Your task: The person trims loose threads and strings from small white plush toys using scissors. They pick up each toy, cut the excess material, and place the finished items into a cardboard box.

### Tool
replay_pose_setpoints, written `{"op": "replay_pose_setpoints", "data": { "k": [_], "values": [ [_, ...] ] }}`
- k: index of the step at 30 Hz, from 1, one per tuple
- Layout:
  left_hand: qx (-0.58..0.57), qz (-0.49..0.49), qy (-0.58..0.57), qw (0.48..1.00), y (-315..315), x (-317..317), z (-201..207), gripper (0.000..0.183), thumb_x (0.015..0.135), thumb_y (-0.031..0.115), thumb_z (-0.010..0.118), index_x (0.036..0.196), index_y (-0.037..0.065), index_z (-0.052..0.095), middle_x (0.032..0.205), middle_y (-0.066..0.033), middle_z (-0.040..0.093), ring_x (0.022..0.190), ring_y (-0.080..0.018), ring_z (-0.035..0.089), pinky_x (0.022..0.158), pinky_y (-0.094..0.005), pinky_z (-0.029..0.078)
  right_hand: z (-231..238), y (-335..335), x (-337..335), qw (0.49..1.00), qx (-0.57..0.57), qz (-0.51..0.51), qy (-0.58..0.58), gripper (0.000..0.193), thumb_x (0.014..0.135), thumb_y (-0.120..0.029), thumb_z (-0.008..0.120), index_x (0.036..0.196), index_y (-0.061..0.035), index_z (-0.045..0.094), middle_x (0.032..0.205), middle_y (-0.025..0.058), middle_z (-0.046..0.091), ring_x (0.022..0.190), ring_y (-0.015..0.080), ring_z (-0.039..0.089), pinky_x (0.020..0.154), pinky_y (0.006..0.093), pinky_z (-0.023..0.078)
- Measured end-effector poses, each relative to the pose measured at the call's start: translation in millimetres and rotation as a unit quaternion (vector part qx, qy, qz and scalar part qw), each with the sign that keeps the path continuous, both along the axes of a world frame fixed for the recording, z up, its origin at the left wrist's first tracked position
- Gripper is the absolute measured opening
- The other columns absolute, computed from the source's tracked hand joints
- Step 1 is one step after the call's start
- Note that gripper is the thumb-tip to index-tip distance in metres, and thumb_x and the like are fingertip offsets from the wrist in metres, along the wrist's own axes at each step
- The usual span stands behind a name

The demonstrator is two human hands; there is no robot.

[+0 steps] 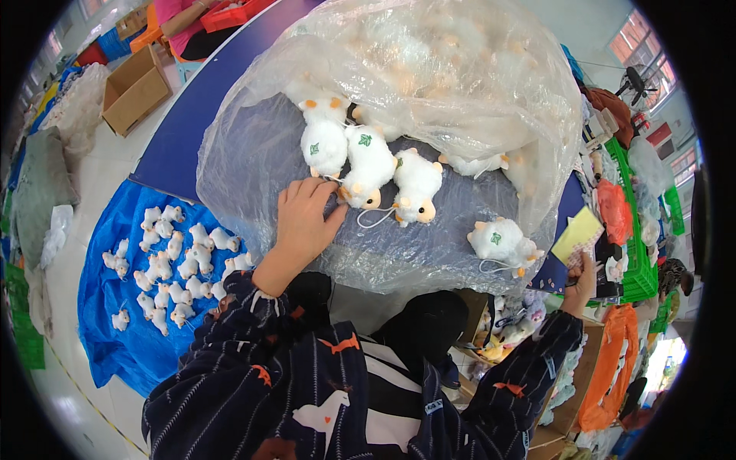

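My left hand (pixel 307 222) lies over the clear plastic bag, its fingers spread at the lower edge of a white plush sheep (pixel 366 165). The fingertips reach the plush and grip nothing that I can make out. Close by lie another white plush toy (pixel 323 146) with a green leaf-shaped mark and a third plush toy (pixel 415 184) with a white cord loop. A single plush toy (pixel 497 241) rests on the bag farther right. Off the table's right edge, my right hand (pixel 584 280) pinches a yellow paper sheet (pixel 579 234), with a pale patterned part beside the fingers.
The big clear bag (pixel 460 77), full of white plush toys, covers much of the blue table (pixel 172 146). At lower left, several small plush toys lie on a blue sheet (pixel 107 307). A cardboard box (pixel 136 90), green crate (pixel 640 253) and seated person (pixel 180 19) surround the table.
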State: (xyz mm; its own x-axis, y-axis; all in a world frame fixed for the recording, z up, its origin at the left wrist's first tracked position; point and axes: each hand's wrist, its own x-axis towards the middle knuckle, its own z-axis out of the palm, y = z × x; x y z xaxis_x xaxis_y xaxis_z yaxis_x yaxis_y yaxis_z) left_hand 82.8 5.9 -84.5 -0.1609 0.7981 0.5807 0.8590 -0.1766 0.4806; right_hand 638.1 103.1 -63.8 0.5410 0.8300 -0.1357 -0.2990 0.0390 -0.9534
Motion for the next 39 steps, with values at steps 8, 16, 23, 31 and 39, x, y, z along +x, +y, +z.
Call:
{"op": "replay_pose_setpoints", "data": {
  "k": [8,16,23,31,39],
  "values": [
    [-0.031,-0.070,-0.039,0.996,11.5,-5.6,-6.2,0.018,0.074,0.012,0.065,0.090,0.005,0.061,0.097,-0.0053,0.058,0.092,-0.0247,0.052,0.081,-0.0368,0.036,8.5,-33.1,-77.5,0.929,0.088,-0.129,-0.335,0.023,0.085,-0.018,0.060,0.096,0.0017,0.062,0.057,-0.0059,0.042,0.045,0.0020,0.033,0.041,0.0190,0.025],
    [0.074,-0.182,-0.091,0.976,1.0,28.1,35.2,0.019,0.075,0.001,0.063,0.092,0.000,0.055,0.102,-0.0134,0.057,0.090,-0.0311,0.056,0.077,-0.0363,0.047,37.0,-100.0,-249.8,0.825,0.263,0.094,-0.491,0.015,0.078,0.004,0.060,0.092,-0.0022,0.062,0.093,0.0113,0.066,0.077,0.0152,0.060,0.065,0.0248,0.047],
    [0.035,-0.235,-0.055,0.970,-10.7,37.8,35.2,0.022,0.074,-0.001,0.063,0.094,0.000,0.053,0.111,-0.0139,0.056,0.095,-0.0321,0.057,0.079,-0.0359,0.048,36.9,-108.2,-313.6,0.716,0.413,0.215,-0.521,0.033,0.063,0.007,0.069,0.094,-0.0001,0.062,0.090,0.0126,0.064,0.064,0.0219,0.064,0.052,0.0263,0.050],
    [0.044,-0.290,0.001,0.956,-11.9,44.4,45.3,0.029,0.066,-0.006,0.063,0.092,0.002,0.051,0.110,-0.0155,0.057,0.099,-0.0355,0.055,0.082,-0.0388,0.047,31.0,-102.5,-308.8,0.678,0.407,0.179,-0.585,0.039,0.060,0.004,0.070,0.098,-0.0016,0.062,0.089,0.0098,0.063,0.065,0.0201,0.063,0.051,0.0261,0.049],
    [0.040,-0.290,0.031,0.956,-12.1,43.6,46.4,0.028,0.067,-0.001,0.063,0.093,0.002,0.052,0.111,-0.0114,0.056,0.095,-0.0304,0.056,0.076,-0.0347,0.049,27.9,-101.6,-311.2,0.625,0.389,0.180,-0.653,0.039,0.065,-0.004,0.068,0.103,-0.0027,0.062,0.088,0.0067,0.060,0.067,0.0180,0.061,0.052,0.0261,0.048]
  ]
}}
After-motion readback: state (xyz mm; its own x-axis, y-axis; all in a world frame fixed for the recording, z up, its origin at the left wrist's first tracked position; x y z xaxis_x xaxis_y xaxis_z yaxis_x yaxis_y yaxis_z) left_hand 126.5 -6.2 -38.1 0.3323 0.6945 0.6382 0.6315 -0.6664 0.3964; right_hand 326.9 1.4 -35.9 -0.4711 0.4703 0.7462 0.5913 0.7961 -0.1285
